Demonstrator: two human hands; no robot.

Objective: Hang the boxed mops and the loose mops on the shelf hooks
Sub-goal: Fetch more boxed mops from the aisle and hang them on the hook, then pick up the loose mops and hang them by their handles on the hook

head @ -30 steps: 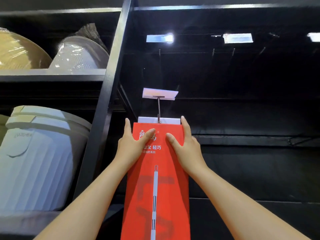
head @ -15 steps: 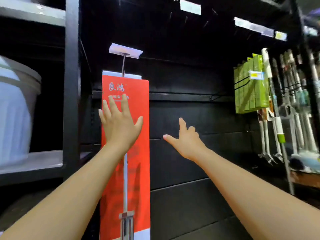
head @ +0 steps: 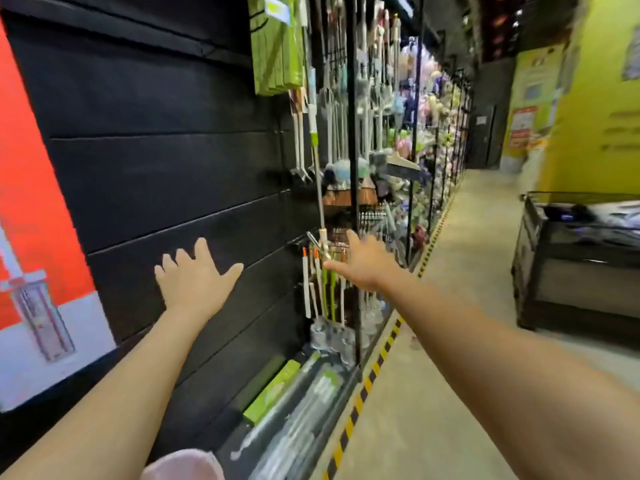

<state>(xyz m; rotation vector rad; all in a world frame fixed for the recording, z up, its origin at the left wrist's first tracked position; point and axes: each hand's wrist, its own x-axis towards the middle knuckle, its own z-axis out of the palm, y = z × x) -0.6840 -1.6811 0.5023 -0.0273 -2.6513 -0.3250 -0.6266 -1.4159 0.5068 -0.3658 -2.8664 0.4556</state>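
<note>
The red boxed mop (head: 31, 209) hangs against the black shelf wall at the far left, partly cut by the frame edge. My left hand (head: 194, 278) is open in front of the black panel, well to the right of the red box and apart from it. My right hand (head: 363, 261) is open too, stretched toward the loose mops (head: 320, 188) that hang further along the shelf. Green boxed mops (head: 275, 46) hang high up beside them. More packaged mops, one in a green box (head: 273, 393), lie on the bottom shelf near the floor.
The black back panel (head: 166, 161) fills the middle. An aisle floor (head: 460, 306) with a yellow-black striped edge runs to the right. A dark low bin (head: 575, 258) stands at the right, beside a yellow wall (head: 595, 109). Crowded hanging goods line the shelves beyond.
Both hands have let go of the red boxed mop, which stays hanging. My view has swung right along the aisle, and my right hand has reached out toward the loose mops.
</note>
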